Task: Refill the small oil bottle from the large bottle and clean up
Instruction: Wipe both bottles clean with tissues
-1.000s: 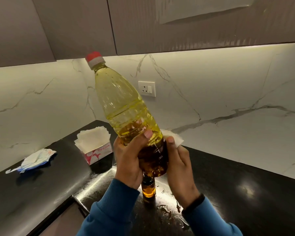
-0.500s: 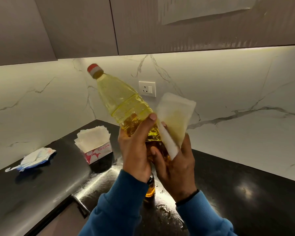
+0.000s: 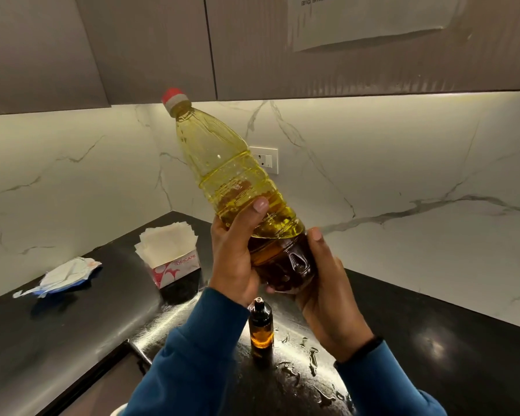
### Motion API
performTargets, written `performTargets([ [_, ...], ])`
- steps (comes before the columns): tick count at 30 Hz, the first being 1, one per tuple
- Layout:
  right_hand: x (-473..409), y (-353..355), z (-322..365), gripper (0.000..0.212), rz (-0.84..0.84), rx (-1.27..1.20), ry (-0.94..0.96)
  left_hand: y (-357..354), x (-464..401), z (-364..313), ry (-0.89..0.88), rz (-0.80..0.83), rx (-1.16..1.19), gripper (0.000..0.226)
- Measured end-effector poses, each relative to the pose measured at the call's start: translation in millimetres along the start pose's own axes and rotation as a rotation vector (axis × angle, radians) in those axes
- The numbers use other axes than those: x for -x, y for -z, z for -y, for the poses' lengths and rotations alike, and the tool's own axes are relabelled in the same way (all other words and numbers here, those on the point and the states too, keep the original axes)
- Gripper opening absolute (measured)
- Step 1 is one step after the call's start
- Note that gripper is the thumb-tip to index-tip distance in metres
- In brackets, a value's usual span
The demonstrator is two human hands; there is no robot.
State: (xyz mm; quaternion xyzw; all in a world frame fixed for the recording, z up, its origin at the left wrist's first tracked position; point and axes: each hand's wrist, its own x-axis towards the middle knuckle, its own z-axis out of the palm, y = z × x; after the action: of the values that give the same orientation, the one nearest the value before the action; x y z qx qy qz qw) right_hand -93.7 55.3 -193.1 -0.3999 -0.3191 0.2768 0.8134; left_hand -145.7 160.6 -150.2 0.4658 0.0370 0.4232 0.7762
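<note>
Above the black tabletop (image 3: 72,340) both hands hold the large oil bottle (image 3: 237,187) aloft, tilted with its red cap (image 3: 174,96) up-left. The left hand (image 3: 234,259) curls its fingers (image 3: 257,207) round the lower body; the right hand (image 3: 327,289) cups the base. The small amber bottle (image 3: 261,327) stands upright below, near spilled oil drops (image 3: 300,364).

The top edge of the frame cuts off the paper sheet (image 3: 369,19) on the upper cabinet, its print too small to read.
</note>
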Motion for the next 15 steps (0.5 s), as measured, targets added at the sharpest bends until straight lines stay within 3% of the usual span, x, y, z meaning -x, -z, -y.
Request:
performTargets([
  [2,0,-7,-3,0.056,-0.071,0.093,0.162,-1,1,0,0.008,0.010,-0.002,0.100],
  [6,-3,-5,-11,0.072,-0.213,0.536,0.581,0,2,2,0.035,-0.010,-0.022,0.069],
  [9,-4,11,-17,0.084,-0.231,0.888,0.822,-2,3,-1,0.093,-0.053,-0.027,0.074],
  [12,-2,10,-20,0.078,-0.195,0.776,0.764,-1,0,2,0.054,-0.029,-0.044,0.073],
  [15,0,2,-17,0.063,-0.097,0.408,0.518,5,-3,4,0.043,0.020,-0.050,0.064],
])
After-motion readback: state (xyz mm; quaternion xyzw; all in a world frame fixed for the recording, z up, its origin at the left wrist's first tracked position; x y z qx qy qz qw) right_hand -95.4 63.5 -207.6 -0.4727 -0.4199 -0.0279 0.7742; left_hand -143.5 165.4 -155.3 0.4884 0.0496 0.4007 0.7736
